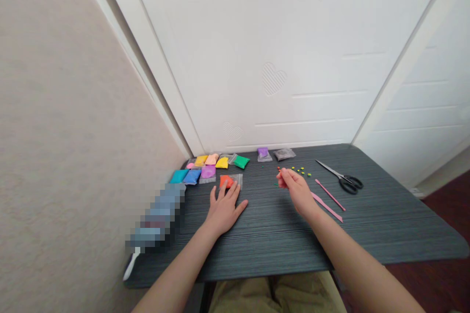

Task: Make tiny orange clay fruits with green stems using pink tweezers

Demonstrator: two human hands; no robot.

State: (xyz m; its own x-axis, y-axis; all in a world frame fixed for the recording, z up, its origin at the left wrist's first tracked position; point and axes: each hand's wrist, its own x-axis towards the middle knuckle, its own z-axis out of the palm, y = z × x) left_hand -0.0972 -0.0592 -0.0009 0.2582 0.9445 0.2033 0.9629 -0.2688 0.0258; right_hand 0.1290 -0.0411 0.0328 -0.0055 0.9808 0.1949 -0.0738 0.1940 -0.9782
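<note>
My left hand [224,209] lies with spread fingers, its fingertips on a small clear zip bag of orange-red modelling clay [226,181]. To the right, my right hand [293,186] is raised a little over the table with thumb and fingers pinched together. What sits in the pinch, if anything, is too small to make out. Tiny red bits [278,168] show just beyond its fingertips, and several small yellow-green pieces [303,171] lie past the knuckles. A pink modelling knife [328,207] rests partly behind the right wrist, beside a thin pink modelling stick [330,194].
Black-handled scissors [343,177] lie at the right. Bags of coloured clay, among them green [241,162], blue [192,176] and purple [263,152], line the dark table's [264,244] back and left. A blurred, pixelated item [157,220] is at the left edge, by the wall.
</note>
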